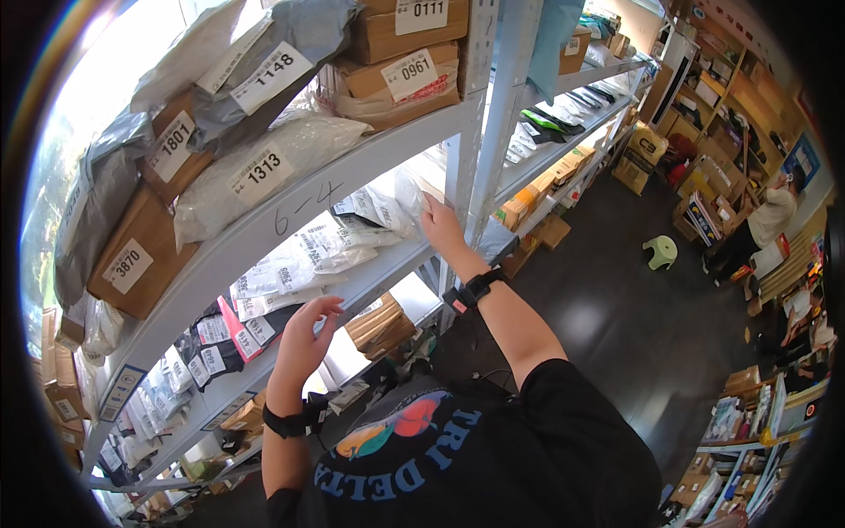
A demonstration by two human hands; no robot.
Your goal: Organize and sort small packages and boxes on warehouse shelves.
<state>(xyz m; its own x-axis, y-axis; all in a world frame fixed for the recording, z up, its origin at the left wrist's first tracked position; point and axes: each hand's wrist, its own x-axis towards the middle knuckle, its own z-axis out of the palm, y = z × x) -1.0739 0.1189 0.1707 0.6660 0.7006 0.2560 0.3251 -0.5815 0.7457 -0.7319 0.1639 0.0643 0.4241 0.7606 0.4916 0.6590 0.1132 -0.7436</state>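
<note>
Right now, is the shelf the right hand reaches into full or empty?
Full. The right hand touches white plastic parcels that lie packed along the grey shelf, with no bare stretch showing between them. The left hand hovers below.

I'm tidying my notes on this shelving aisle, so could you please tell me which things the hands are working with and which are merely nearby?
In hand:
- right hand, on the clear plastic parcels
- left hand, open, beside the white labelled parcels
- grey shelf holding them

Just nearby:
- brown cartons on the shelf above
- green stool on the floor
- another person by the far shelves
</note>
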